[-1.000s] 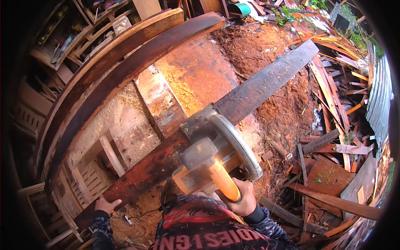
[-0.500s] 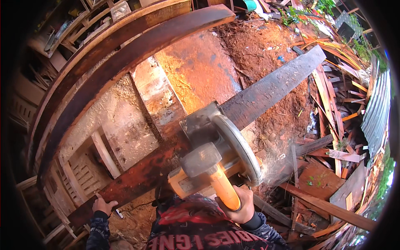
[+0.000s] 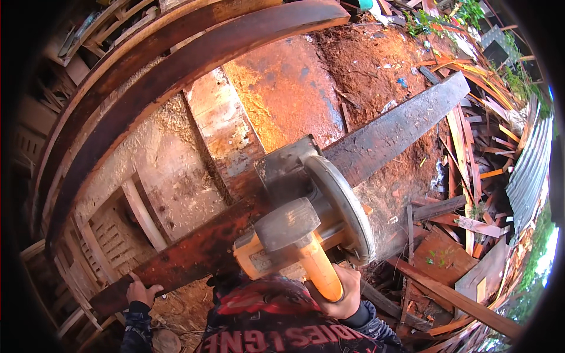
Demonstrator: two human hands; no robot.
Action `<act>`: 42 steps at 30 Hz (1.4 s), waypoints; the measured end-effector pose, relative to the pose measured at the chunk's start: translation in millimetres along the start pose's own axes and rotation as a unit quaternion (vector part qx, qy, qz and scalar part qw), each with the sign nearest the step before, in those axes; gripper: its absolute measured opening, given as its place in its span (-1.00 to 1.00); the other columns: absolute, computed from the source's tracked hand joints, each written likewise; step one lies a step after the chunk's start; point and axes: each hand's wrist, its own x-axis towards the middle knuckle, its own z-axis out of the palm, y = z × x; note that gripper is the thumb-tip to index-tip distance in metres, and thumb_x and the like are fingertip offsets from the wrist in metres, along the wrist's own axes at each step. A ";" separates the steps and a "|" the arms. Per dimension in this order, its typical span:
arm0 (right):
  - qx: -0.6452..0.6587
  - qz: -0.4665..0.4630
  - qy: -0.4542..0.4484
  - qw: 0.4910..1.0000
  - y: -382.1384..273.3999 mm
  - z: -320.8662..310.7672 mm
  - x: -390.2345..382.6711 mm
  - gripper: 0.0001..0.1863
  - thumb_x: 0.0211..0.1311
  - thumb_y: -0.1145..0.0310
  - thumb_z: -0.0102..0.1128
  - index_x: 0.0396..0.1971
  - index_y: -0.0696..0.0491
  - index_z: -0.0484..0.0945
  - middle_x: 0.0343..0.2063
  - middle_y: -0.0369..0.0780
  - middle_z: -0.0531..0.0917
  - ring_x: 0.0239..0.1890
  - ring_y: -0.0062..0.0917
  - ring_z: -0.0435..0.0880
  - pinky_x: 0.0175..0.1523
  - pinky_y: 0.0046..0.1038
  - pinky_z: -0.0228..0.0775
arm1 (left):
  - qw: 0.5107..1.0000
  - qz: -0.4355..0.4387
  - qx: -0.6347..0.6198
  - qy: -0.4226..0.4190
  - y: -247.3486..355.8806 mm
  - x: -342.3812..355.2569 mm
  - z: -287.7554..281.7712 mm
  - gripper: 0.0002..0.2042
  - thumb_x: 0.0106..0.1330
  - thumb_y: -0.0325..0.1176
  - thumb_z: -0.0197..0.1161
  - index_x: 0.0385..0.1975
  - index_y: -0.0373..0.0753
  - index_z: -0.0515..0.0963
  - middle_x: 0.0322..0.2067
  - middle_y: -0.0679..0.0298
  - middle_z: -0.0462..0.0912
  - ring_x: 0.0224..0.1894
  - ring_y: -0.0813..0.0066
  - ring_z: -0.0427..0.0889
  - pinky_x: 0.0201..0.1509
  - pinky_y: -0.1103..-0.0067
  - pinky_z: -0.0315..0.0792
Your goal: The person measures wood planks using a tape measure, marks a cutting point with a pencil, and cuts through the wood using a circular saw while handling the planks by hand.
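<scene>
A long, dark reddish-brown plank [image 3: 194,250] runs diagonally from the lower left to the upper right. My left hand [image 3: 142,292] grips its near left end, fingers over the far edge and thumb along the top. On the plank's middle sits a circular saw [image 3: 288,223] with an orange body, grey motor housing and rounded metal blade guard. My right hand [image 3: 348,293] is closed around the saw's orange rear handle. The saw's metal base plate [image 3: 285,159] lies across the plank. The blade's contact with the wood is hidden beneath the saw.
Two curved dark beams [image 3: 194,62] arc across the upper left. A pale board [image 3: 226,126] crosses beneath the plank, with wood shavings around it. Scrap wood [image 3: 465,159] is piled on the right, beside a corrugated metal sheet [image 3: 531,173]. Reddish sawdust [image 3: 376,65] covers the ground.
The view has turned slightly. The bright spray of dust beside the blade guard has thinned. Both hands keep their holds, and the saw stays near the plank's middle.
</scene>
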 end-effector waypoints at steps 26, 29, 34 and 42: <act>0.000 -0.066 0.024 0.998 1.4 16.3 37.5 -0.77 -0.06 0.44 0.42 -0.37 0.15 0.61 -0.61 -0.14 0.60 -0.61 -0.33 0.61 -0.44 -0.45 0.39 | 1.000 0.007 0.016 0.007 -0.1 0.0 -0.2 0.15 -0.07 0.10 0.49 0.31 -0.67 0.01 -0.17 -0.23 0.61 -0.08 -0.09 0.60 -0.01 0.27 0.50; 0.011 -0.089 0.037 0.995 -1.5 23.2 62.6 -0.75 -0.04 0.41 0.40 -0.33 0.17 0.60 -0.55 -0.10 0.62 -0.52 -0.25 0.65 -0.38 -0.38 0.44 | 1.000 -0.015 0.010 -0.017 5.2 -3.9 -5.4 0.13 -0.09 0.12 0.50 0.28 -0.68 0.09 -0.15 -0.22 0.62 -0.08 -0.04 0.62 0.00 0.30 0.51; 0.045 -0.113 0.065 0.990 -5.9 30.5 85.7 -0.62 -0.02 0.30 0.43 -0.17 0.11 0.61 -0.40 0.01 0.66 -0.33 -0.09 0.67 -0.21 -0.27 0.49 | 1.000 -0.004 0.003 -0.004 4.5 -8.3 -2.3 0.18 -0.14 0.24 0.50 0.28 -0.64 0.11 0.01 -0.26 0.54 0.11 -0.02 0.54 0.15 0.34 0.44; 0.054 -0.090 0.096 0.990 6.1 33.8 76.2 -0.60 -0.09 0.24 0.30 -0.18 0.08 0.65 -0.43 0.04 0.67 -0.31 -0.08 0.68 -0.18 -0.24 0.50 | 0.997 0.046 0.005 0.063 -14.7 5.9 20.1 0.21 -0.13 0.27 0.46 0.28 -0.68 0.08 0.03 -0.23 0.54 0.11 -0.03 0.54 0.20 0.32 0.40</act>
